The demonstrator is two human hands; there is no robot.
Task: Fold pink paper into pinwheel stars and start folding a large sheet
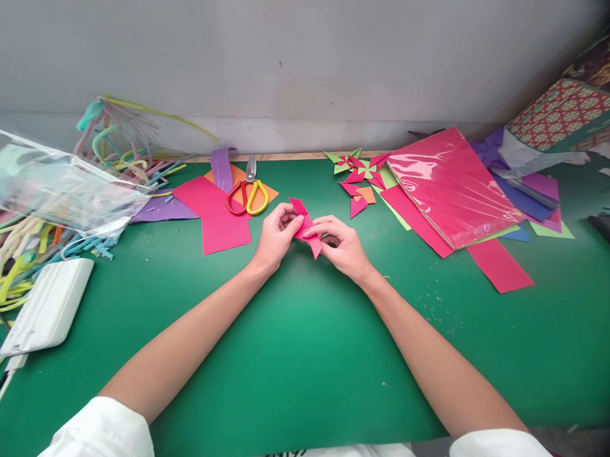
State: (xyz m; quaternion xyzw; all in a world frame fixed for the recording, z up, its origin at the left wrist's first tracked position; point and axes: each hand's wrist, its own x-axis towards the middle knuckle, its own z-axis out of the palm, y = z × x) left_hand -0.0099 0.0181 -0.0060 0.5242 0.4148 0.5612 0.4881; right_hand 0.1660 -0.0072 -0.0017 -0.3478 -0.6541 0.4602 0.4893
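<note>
Between my two hands, above the green tabletop, is a folded pink paper piece (306, 227) with pointed ends at top and bottom. My left hand (279, 235) pinches its left side, thumb on top. On the right side, my right hand (340, 245) grips the same paper with thumb and fingers, which hide part of it. Behind my left hand lie scissors (249, 190) with one red and one yellow handle, resting on pink paper (225, 226). Several folded paper stars (364, 170) in pink, green and orange sit beyond my right hand.
A plastic-wrapped pack of pink paper (451, 187) lies at the right over loose coloured sheets, with a pink strip (501, 265) beside it. At the left are a white power strip (49, 303), a pile of coloured strips (21, 258) and a clear plastic bag (61, 180). A wall (290, 68) stands behind.
</note>
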